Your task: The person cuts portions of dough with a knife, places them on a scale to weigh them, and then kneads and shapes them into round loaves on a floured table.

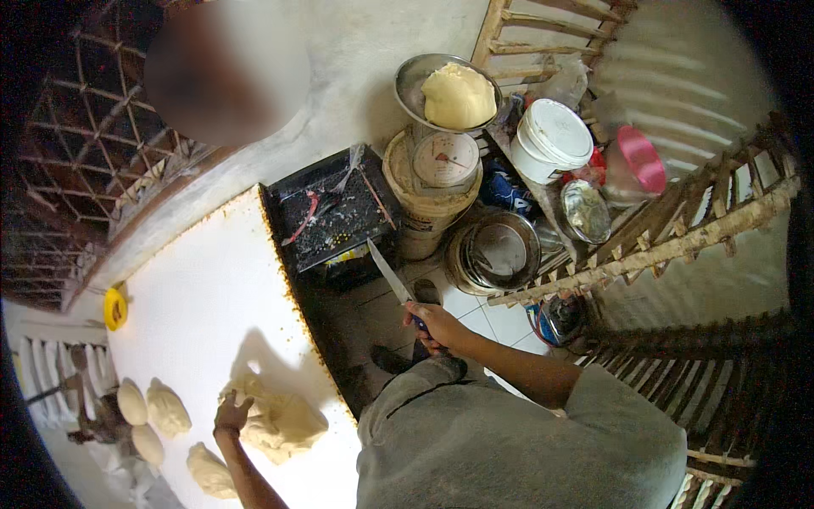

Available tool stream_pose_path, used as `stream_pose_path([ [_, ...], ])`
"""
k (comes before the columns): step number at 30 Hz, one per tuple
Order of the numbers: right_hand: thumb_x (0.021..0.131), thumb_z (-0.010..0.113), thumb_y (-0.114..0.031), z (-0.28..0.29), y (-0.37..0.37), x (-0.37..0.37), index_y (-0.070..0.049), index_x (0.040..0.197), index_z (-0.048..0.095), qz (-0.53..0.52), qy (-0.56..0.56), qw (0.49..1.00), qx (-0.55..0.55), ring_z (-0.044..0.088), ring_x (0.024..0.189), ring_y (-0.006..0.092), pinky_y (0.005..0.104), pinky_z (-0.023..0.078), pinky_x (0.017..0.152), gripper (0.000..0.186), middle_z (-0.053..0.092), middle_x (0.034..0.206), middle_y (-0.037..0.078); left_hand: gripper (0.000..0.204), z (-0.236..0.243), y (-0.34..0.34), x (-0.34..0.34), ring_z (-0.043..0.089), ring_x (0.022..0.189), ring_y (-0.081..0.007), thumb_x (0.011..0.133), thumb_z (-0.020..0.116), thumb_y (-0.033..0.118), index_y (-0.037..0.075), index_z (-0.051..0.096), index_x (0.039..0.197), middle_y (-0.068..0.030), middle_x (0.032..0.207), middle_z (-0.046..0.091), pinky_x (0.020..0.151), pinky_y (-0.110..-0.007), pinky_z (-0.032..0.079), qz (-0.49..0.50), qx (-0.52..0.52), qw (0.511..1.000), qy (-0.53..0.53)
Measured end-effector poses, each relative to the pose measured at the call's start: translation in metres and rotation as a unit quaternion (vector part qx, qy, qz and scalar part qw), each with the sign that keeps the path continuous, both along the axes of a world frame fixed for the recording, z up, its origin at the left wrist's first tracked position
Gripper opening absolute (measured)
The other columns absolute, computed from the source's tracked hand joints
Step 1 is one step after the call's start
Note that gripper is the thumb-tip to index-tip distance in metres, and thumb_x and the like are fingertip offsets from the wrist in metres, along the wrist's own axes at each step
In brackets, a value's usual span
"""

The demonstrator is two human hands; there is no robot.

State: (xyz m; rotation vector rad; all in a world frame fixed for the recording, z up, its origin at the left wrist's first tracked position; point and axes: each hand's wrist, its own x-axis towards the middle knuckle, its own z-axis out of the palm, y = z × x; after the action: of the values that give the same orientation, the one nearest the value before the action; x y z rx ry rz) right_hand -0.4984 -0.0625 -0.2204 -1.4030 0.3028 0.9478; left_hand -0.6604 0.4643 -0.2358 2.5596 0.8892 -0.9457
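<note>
My left hand (pixel 232 416) rests on the left side of a large lump of pale dough (pixel 288 420) on the white work board (pixel 195 280), its fingers apart. Smaller dough pieces sit at the board's left, two of them smooth ovals (pixel 133 402) and others rougher lumps (pixel 168 408). One more rough lump (pixel 210 472) lies below my left hand. My right hand (pixel 428 324) is closed round the handle of a kitchen knife (pixel 387 273), held out to the right of the board with the blade pointing up and away from me.
A black tray (pixel 322 220) lies beyond the board. A bowl of dough (pixel 458 95) sits on a dial scale (pixel 445 159) atop a bucket (pixel 424 229). Stacked round pans (pixel 496 254), a white tub (pixel 549 140) and a pink bowl (pixel 638 161) stand rightward, beside slatted wooden railings. A yellow dish (pixel 114 310) sits left.
</note>
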Motion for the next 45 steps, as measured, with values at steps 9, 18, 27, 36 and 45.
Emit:
stream_pose_path([
  [9, 0.106, 0.041, -0.053, 0.033, -0.088, 0.095, -0.006, 0.098, 0.055, -0.246, -0.144, 0.958, 0.029, 0.038, 0.037, 0.0103, 0.0295, 0.036, 0.035, 0.049, 0.046, 0.060, 0.001, 0.038, 0.151, -0.241, 0.301, 0.061, 0.124, -0.0332, 0.095, 0.069, 0.020, -0.002, 0.063, 0.126, -0.0196, 0.131, 0.065, 0.106, -0.040, 0.045, -0.195, -0.220, 0.867, -0.402],
  [18, 0.105, 0.043, -0.055, 0.068, -0.165, 0.236, -0.006, 0.098, 0.056, -0.328, -0.173, 0.918, 0.137, 0.041, 0.036, 0.0133, 0.0296, 0.038, 0.036, 0.051, 0.047, 0.058, 0.002, 0.039, 0.157, -0.500, 0.568, 0.062, 0.113, -0.0400, 0.089, 0.071, 0.019, 0.002, 0.066, 0.123, -0.0234, 0.118, 0.065, 0.099, -0.044, 0.049, -0.377, -0.245, 0.745, -0.493],
  [27, 0.104, 0.042, -0.057, 0.093, -0.175, 0.300, -0.006, 0.097, 0.056, -0.272, -0.127, 0.945, 0.129, 0.042, 0.036, 0.0138, 0.0301, 0.038, 0.035, 0.054, 0.048, 0.058, 0.003, 0.024, 0.167, -0.530, 0.620, 0.067, 0.079, -0.0385, 0.085, 0.074, 0.012, 0.006, 0.074, 0.108, -0.0223, 0.086, 0.068, 0.075, -0.046, 0.054, -0.418, -0.252, 0.738, -0.466],
  [36, 0.103, 0.040, -0.062, 0.098, -0.159, 0.346, -0.010, 0.088, 0.056, -0.216, -0.049, 0.959, 0.178, 0.035, 0.030, 0.0141, 0.0321, 0.035, 0.030, 0.057, 0.041, 0.050, -0.001, 0.019, 0.196, -0.537, 0.599, 0.071, 0.086, -0.0324, 0.085, 0.068, -0.007, 0.001, 0.073, 0.101, -0.0167, 0.097, 0.071, 0.075, -0.037, 0.056, -0.391, -0.373, 0.705, -0.459],
  [45, 0.105, 0.038, -0.058, 0.111, -0.109, 0.336, -0.008, 0.092, 0.052, -0.158, -0.018, 0.960, 0.229, 0.034, 0.031, 0.0139, 0.0311, 0.034, 0.032, 0.054, 0.037, 0.049, 0.001, 0.017, 0.233, -0.523, 0.562, 0.072, 0.089, -0.0214, 0.085, 0.071, -0.005, 0.000, 0.074, 0.101, -0.0122, 0.100, 0.072, 0.079, -0.031, 0.056, -0.269, -0.388, 0.711, -0.521],
])
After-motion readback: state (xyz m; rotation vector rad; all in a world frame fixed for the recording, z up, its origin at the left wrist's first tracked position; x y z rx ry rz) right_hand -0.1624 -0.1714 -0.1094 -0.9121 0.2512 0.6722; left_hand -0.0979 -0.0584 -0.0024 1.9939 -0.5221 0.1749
